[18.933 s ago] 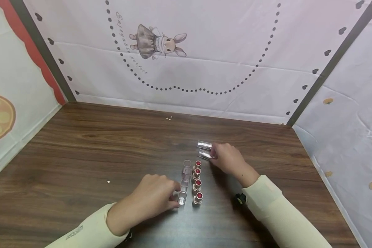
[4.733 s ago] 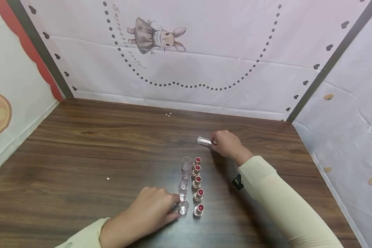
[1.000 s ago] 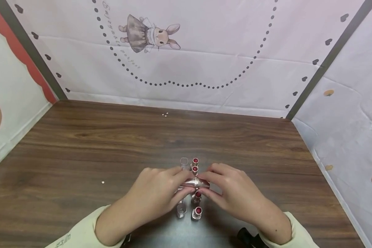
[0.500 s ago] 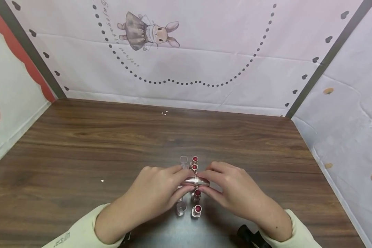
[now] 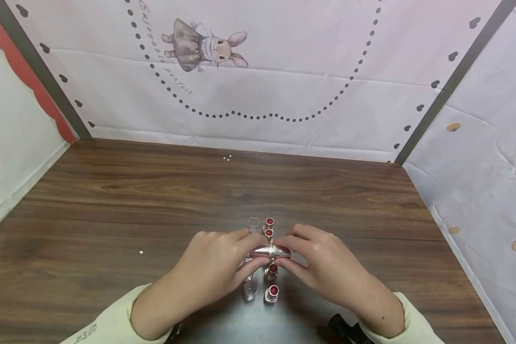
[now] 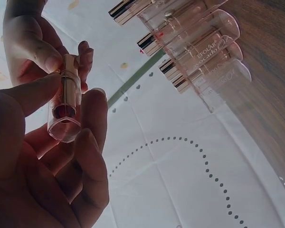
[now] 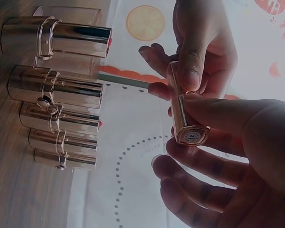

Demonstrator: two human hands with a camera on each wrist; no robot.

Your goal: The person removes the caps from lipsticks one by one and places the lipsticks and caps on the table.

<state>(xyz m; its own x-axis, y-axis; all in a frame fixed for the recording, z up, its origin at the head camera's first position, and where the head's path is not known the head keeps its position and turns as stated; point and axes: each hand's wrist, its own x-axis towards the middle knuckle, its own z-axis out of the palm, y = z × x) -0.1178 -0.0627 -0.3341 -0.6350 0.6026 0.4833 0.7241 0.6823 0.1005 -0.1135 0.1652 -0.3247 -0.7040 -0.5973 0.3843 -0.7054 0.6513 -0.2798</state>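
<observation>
Both hands meet over the middle of a row of standing lipsticks [image 5: 272, 294]. Between them they hold one rose-gold lipstick [image 5: 271, 252] level from side to side. My left hand [image 5: 210, 263] pinches its clear-cap end; the transparent cap [image 6: 64, 130] covers the red tip in the left wrist view. My right hand [image 5: 331, 267] pinches the metal base, whose round end label [image 7: 192, 137] faces the right wrist camera. To the left of the uncapped lipsticks stand clear caps [image 5: 250, 289], partly hidden under my left hand. The middle of the row is hidden too.
The right wrist view shows several uncapped gold lipsticks [image 7: 61, 95] upright in line; the left wrist view shows several clear caps [image 6: 218, 52] beside them. Small white bits lie on the wooden table [image 5: 155, 191]. A printed cloth [image 5: 284, 86] walls the back.
Earlier my right hand gripped a capped lipstick lying behind the row while my left touched the front caps. Both hands then came together on it above the row; the last second shows almost no movement.
</observation>
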